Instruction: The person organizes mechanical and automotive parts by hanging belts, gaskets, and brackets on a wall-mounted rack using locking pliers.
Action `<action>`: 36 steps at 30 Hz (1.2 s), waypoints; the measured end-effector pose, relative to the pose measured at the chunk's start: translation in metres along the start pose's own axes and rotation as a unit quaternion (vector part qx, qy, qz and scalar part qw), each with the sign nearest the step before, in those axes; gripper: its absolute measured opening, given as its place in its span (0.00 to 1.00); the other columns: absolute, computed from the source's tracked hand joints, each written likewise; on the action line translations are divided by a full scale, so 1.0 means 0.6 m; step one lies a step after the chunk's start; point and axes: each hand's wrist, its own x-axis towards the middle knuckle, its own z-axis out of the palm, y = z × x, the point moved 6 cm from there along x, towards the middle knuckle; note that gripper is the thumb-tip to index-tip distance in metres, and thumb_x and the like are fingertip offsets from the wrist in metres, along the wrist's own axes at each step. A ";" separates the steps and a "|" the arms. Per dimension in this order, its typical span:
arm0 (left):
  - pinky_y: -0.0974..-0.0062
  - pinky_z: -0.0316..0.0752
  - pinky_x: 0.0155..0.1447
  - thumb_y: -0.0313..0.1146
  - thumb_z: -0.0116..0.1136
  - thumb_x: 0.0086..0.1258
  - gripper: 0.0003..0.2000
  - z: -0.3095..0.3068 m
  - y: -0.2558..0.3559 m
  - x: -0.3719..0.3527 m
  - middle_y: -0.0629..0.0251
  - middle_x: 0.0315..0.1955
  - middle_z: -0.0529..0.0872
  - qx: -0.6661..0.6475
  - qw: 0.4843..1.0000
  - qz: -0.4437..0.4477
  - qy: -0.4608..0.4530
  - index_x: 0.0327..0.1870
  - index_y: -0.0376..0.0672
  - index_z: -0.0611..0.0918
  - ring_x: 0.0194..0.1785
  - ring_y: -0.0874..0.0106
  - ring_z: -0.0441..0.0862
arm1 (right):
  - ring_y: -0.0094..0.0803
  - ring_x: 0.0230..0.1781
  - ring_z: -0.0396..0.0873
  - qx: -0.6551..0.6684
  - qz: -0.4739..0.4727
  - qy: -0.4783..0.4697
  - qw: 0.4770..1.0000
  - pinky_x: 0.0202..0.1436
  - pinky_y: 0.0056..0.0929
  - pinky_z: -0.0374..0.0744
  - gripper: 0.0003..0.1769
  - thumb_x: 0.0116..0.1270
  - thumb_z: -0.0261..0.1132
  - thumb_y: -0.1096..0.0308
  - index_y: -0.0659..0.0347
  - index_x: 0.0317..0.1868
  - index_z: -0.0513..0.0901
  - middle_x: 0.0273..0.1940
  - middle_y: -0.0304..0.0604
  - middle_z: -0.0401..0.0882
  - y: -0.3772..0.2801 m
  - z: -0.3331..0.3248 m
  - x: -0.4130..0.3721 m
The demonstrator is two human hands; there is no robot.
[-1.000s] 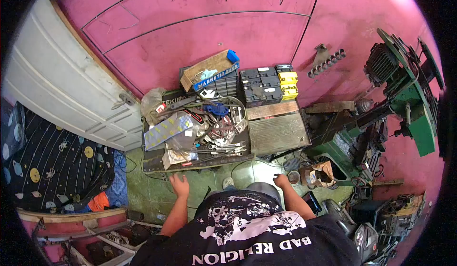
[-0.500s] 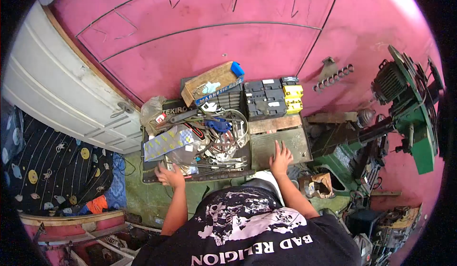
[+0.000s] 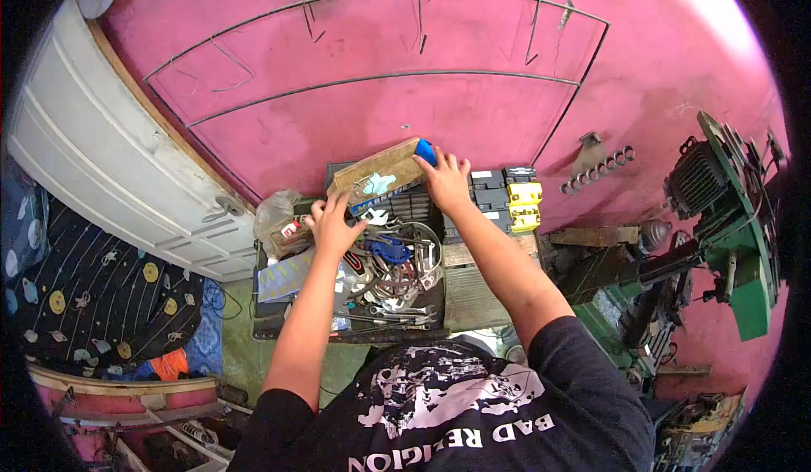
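White panelled door (image 3: 110,160): far left, set in pink wall (image 3: 473,109); dark patterned cloth (image 3: 93,303) below it.
Plastic bag (image 3: 274,214): crumpled at back left corner of black tray (image 3: 269,324), just beside left hand (image 3: 334,223).
Left hand: fingers curled round lower left end of wooden box (image 3: 380,172); grip low, probably to bear weight.
Wooden box: long, open-topped, tilted with right end higher; at back of tray against wall, on or just above black cases (image 3: 488,192), contact unclear; held at both ends, likely because of length and loose contents.
Wrenches (image 3: 397,310): loose heap in tray, below box and between forearms; spread flat, seemingly for quick picking.
Right hand (image 3: 445,181): fingers spread and clamped over upper right end of box, beside blue end piece (image 3: 425,149); probably steadying against tilt.
Black cases: stacked against wall, just right of right hand.
Yellow case (image 3: 524,203): at right end of stack, touching black cases.
Socket rail (image 3: 596,164): fixed on wall, well apart from hands.
Green machine (image 3: 743,236): far right, untouched.
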 end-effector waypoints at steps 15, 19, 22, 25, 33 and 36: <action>0.49 0.59 0.65 0.43 0.77 0.56 0.17 -0.013 0.055 -0.076 0.65 0.68 0.74 0.016 0.987 0.111 0.114 0.44 0.53 0.87 0.66 0.56 0.69 | 0.46 0.61 0.74 0.047 0.015 0.135 0.990 0.61 0.61 0.65 0.10 0.59 0.68 0.66 0.50 0.42 0.81 0.59 0.45 0.81 0.047 -0.057 -0.120; 0.49 0.61 0.65 0.43 0.78 0.53 0.15 0.021 0.121 -0.150 0.64 0.68 0.74 -0.055 0.985 0.125 0.107 0.41 0.53 0.88 0.66 0.54 0.69 | 0.45 0.61 0.75 0.030 0.072 0.137 0.987 0.60 0.61 0.65 0.09 0.60 0.70 0.65 0.50 0.41 0.81 0.62 0.43 0.79 0.106 -0.088 -0.257; 0.49 0.63 0.64 0.44 0.78 0.50 0.16 0.065 0.179 -0.203 0.65 0.67 0.74 -0.046 0.983 0.167 0.052 0.39 0.53 0.88 0.63 0.54 0.70 | 0.47 0.61 0.74 0.010 0.121 0.129 0.984 0.58 0.57 0.65 0.12 0.53 0.71 0.69 0.51 0.39 0.80 0.59 0.43 0.80 0.153 -0.093 -0.373; 0.51 0.64 0.63 0.44 0.78 0.51 0.15 0.117 0.218 -0.249 0.61 0.64 0.75 -0.090 0.971 0.223 -0.014 0.37 0.52 0.87 0.62 0.54 0.70 | 0.47 0.61 0.73 -0.032 0.148 0.082 0.985 0.59 0.56 0.65 0.13 0.53 0.72 0.68 0.51 0.39 0.80 0.59 0.45 0.80 0.194 -0.080 -0.484; 0.52 0.63 0.65 0.48 0.75 0.57 0.14 0.264 0.255 -0.335 0.58 0.60 0.77 -0.083 0.949 0.253 -0.171 0.37 0.51 0.89 0.63 0.55 0.70 | 0.48 0.62 0.72 -0.031 0.194 -0.053 0.979 0.63 0.64 0.64 0.11 0.57 0.72 0.64 0.48 0.40 0.81 0.57 0.46 0.79 0.262 -0.004 -0.658; 0.53 0.63 0.65 0.49 0.73 0.58 0.15 0.312 0.264 -0.353 0.58 0.58 0.77 -0.035 0.939 0.261 -0.221 0.42 0.55 0.91 0.64 0.56 0.70 | 0.47 0.62 0.72 -0.040 0.196 -0.086 0.976 0.62 0.62 0.65 0.09 0.58 0.70 0.65 0.50 0.39 0.83 0.57 0.47 0.80 0.289 0.022 -0.672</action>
